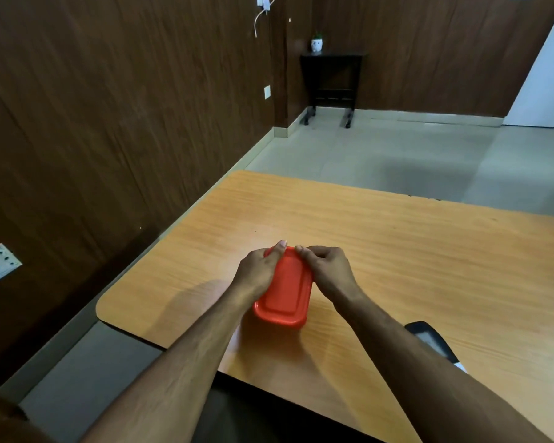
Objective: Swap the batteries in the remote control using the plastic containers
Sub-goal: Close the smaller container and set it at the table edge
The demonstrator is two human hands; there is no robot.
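Red rectangular plastic container with lid on sits on orange wooden table, near front-left edge. Left hand and right hand grip its far end, fingers curled on lid rim.

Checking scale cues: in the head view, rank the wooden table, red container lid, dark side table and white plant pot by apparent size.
1. wooden table
2. dark side table, though distance shrinks it
3. red container lid, close in apparent size, partly covered
4. white plant pot

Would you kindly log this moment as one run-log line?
stage: opening container | left hand: gripping far end of red lid | right hand: pinching lid's far edge | lid: still on | table: bears container
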